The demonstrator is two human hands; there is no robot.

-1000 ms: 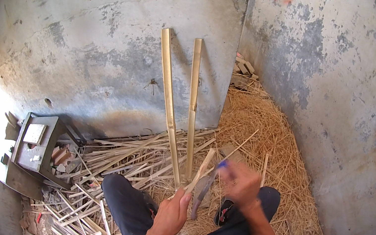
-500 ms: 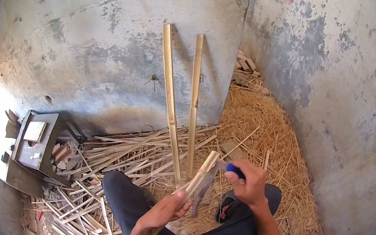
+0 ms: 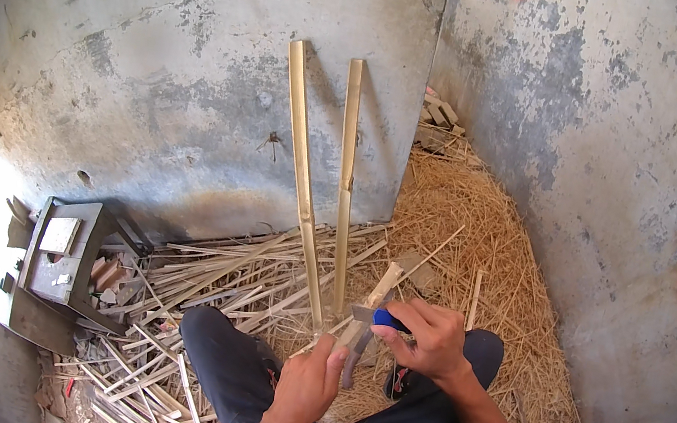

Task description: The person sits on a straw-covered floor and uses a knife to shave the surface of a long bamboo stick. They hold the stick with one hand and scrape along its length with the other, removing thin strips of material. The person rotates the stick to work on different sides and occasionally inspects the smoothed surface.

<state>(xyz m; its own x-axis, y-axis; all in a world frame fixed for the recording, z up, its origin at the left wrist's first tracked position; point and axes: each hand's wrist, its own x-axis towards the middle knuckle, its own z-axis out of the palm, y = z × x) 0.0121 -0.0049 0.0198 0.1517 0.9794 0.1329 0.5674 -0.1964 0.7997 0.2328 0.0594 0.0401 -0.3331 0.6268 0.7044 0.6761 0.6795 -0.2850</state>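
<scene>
My left hand [image 3: 305, 391] is closed round the lower part of a split bamboo piece [image 3: 384, 285], which tilts up and away to the right. My right hand [image 3: 427, 339] grips a knife by its blue handle [image 3: 390, 319]. The knife's short grey blade [image 3: 362, 314] points left and lies across the bamboo just above my left hand. Behind the bamboo stands a dark, narrow, curved piece [image 3: 352, 368], partly hidden; its kind is unclear. Two long bamboo strips, a left one [image 3: 301, 137] and a right one [image 3: 351, 132], lean on the wall ahead.
Bamboo strips [image 3: 237, 271] cover the floor on the left, and a heap of fine shavings [image 3: 467, 202] fills the corner. My bent legs [image 3: 225, 368] frame the work. A worn wooden cabinet-like box [image 3: 67, 263] stands at left. Peeling walls [image 3: 618, 216] rise ahead and right.
The knife has moved down and left along the bamboo, from near its top end toward my left hand. My left hand has turned slightly and shifted right.
</scene>
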